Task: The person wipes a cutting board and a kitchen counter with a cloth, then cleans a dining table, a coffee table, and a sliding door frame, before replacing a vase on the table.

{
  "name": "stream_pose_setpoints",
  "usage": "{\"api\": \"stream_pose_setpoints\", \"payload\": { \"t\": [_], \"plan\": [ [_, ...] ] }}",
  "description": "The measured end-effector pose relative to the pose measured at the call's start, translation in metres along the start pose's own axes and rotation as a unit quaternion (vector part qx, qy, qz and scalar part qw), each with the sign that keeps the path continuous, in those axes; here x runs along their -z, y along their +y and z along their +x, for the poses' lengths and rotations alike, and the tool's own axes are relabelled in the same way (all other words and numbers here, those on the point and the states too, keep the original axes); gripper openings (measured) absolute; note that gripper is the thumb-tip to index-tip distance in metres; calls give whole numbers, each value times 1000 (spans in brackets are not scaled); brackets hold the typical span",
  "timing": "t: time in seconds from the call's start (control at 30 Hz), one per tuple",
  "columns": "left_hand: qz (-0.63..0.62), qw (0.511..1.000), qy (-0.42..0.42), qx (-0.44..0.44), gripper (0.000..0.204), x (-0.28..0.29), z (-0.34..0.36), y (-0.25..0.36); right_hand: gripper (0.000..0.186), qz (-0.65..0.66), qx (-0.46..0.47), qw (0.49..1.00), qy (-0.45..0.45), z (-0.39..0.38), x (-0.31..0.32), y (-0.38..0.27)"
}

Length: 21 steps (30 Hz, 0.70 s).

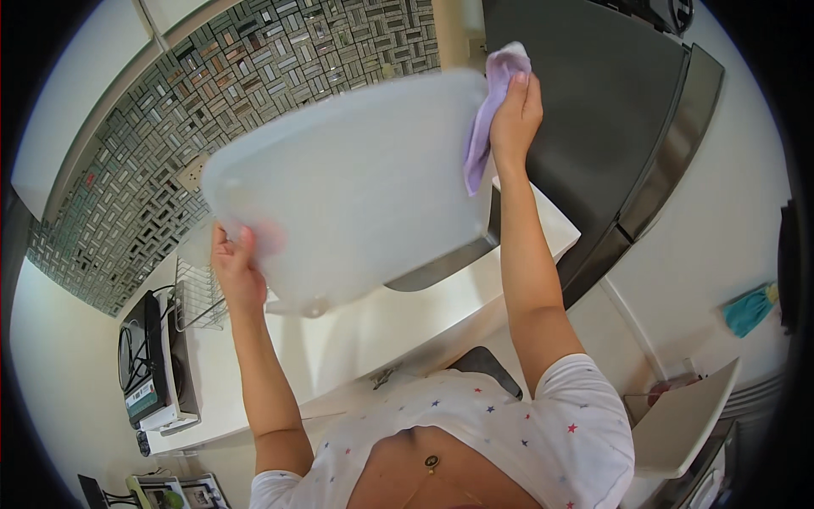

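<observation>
A large translucent white plastic sheet with rounded corners, like a big box lid [356, 187], is held up at a tilt above the white counter. My left hand [237, 270] grips its lower left edge, thumb on the near side; the fingers show faintly pink through the plastic. At the upper right edge my right hand [515, 123] is closed on a lilac cloth [483, 136], which hangs along that edge. Whether the right fingers also grip the lid behind the cloth is hidden. Part of a sink [445, 265] shows under the lid.
White counter [365, 339] runs below the lid. A wire dish rack [199, 293] and a black appliance with coiled cables [140, 356] stand at left. Mosaic tiles [322, 42] cover the wall behind. To the right rises a dark fridge [585, 110]; a teal cloth [749, 310] hangs beyond.
</observation>
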<state>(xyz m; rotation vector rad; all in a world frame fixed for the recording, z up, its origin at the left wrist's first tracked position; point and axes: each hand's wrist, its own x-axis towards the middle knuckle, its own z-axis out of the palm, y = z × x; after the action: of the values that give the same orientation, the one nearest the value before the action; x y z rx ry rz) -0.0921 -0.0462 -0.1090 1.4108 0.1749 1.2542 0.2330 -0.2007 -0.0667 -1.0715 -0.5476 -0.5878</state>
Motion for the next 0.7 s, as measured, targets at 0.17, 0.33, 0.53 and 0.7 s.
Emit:
{"api": "stream_pose_setpoints", "payload": {
  "t": [0.17,0.33,0.53,0.7],
  "plan": [
    [21,999,-29,6,28,-18,-10,-9,25,-13,290,916,-276,-59,-53,-18],
    [18,999,-16,-21,34,-9,-17,1,22,-159,323,915,-183,-37,-41,16],
    [62,998,-14,14,31,0,-20,1,26,-174,265,931,-183,-45,-42,63],
    [38,995,-58,78,25,-11,-33,-6,29,-159,34,976,-146,1,12,127]
  ]
}}
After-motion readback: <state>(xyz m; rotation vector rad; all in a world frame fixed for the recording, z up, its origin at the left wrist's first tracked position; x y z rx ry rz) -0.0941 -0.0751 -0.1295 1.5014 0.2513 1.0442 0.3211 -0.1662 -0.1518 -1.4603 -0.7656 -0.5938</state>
